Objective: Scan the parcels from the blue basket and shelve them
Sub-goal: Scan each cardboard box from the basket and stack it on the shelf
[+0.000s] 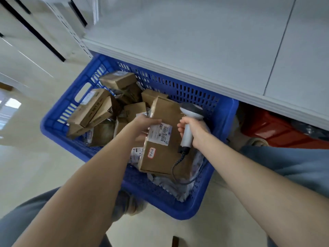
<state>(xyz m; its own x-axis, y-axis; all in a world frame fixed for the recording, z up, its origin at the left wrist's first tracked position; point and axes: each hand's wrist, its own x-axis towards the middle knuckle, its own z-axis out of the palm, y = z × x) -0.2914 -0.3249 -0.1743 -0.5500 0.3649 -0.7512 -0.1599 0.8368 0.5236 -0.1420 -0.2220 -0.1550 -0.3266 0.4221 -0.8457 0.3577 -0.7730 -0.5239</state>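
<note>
At frame centre above the blue basket (178, 91), our left hand (142, 124) grips the parcel (160, 157) and our right hand (195, 131) clasps the scanner (191, 111), so we should aim it squarely at the label (160, 133), parcel steady.

Both bare arms reach down; the left hand (144, 124) holds a brown cardboard parcel (160, 163) by its edge, and the right hand (195, 131) is wrapped round a white plastic scanner (187, 135).
</note>
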